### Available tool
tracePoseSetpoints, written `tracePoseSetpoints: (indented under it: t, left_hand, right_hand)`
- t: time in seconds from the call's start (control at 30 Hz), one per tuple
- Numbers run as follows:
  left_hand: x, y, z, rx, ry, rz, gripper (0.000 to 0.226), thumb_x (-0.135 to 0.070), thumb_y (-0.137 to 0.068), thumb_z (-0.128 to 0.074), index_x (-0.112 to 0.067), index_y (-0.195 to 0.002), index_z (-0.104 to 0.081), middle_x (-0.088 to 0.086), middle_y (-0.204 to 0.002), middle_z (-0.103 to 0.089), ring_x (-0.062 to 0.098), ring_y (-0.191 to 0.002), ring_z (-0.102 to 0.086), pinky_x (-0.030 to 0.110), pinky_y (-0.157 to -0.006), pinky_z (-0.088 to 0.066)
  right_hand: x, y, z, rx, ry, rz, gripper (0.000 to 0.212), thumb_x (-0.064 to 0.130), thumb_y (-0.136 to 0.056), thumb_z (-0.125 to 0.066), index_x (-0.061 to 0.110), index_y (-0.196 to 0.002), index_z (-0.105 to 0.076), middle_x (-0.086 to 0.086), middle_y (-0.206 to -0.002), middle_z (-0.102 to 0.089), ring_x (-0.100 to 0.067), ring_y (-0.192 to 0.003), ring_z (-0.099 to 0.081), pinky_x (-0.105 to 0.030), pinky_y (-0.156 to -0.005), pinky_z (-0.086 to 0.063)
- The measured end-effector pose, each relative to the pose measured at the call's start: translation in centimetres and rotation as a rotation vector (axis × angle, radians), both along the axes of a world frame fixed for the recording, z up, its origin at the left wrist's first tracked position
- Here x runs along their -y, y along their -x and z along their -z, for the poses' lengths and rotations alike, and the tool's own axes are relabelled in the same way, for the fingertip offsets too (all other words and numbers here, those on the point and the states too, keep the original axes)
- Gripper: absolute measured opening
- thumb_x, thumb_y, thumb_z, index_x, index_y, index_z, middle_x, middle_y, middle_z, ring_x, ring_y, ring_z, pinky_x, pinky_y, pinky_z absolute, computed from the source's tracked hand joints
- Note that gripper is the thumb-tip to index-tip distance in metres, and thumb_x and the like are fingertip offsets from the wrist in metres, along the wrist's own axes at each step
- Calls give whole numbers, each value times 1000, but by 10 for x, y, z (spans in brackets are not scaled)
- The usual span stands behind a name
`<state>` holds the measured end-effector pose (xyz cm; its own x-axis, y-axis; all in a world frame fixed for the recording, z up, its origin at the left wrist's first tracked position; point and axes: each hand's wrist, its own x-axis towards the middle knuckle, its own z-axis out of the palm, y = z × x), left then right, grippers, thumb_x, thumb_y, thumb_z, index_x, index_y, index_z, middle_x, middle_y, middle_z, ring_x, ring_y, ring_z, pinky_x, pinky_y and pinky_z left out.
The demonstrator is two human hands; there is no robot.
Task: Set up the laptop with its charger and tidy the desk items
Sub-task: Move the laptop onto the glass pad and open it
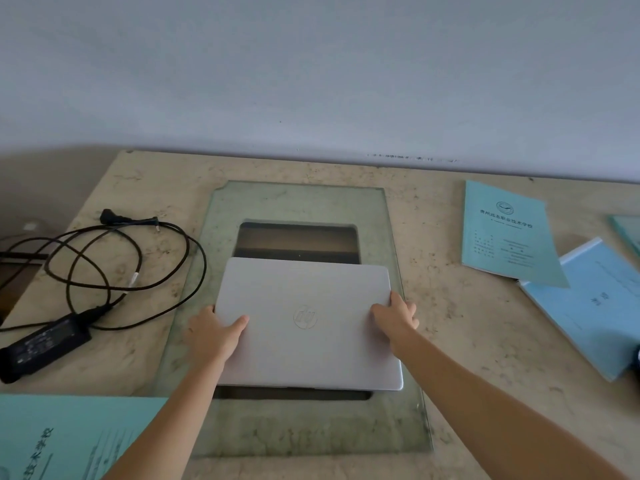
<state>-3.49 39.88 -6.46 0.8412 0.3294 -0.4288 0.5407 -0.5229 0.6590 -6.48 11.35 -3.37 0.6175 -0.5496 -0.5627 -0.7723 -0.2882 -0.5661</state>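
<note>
Closed laptop [308,323] at frame centre, over glass pane [298,424] on table [457,341] — long axis left-right. Left hand [211,332] grips left edge, right hand [396,318] grips right edge, thumbs on lid — charger [45,344] lower left

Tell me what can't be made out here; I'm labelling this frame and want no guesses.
Head view:
- laptop: the closed lid hides screen and keyboard.
- left hand and right hand: how far the fingers reach under the laptop is hidden by it.
- charger brick: label print too small; its cable leaves the left edge.
- teal booklet, bottom left: cut off by the frame's edge.
- dark object, right edge: mostly cut off, unidentifiable.
</note>
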Motion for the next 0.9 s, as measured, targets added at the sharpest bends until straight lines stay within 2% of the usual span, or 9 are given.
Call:
tracePoseSetpoints:
  t: [0.4,0.6,0.8,0.9]
  left_hand:
    - [-3,1,-9,11,-240,75,61,-39,-78,-69,0,-121,-51,21,-121,-58,39,-114,-52,52,-93,-46]
    - [0,6,-17,-25,-396,140,66,-45,-82,-62,1,-127,-45,23,-132,-46,38,-126,-40,49,-99,-39]
    - [-1,13,-12,19,-377,175,78,-44,-83,-62,1,-138,-30,24,-142,-34,38,-134,-27,47,-107,-29]
    - [-8,20,-8,84,-355,214,90,-44,-78,-68,-2,-144,-22,21,-145,-32,37,-137,-26,47,-110,-26]
  right_hand:
    - [-10,-6,-4,-8,-59,-14,38,19,-90,-47,12,-127,-46,-9,-133,-33,-29,-119,-32,-32,-86,-29]
    - [-13,-4,-4,9,-68,6,43,21,-91,-48,14,-133,-42,-9,-133,-31,-29,-121,-30,-31,-86,-27]
    - [-15,-2,-2,5,-77,4,52,27,-89,-52,17,-137,-36,-6,-134,-30,-27,-122,-27,-34,-86,-28]
    - [-25,3,1,12,-12,17,63,30,-85,-56,18,-141,-29,-5,-138,-29,-26,-125,-26,-42,-99,-32]
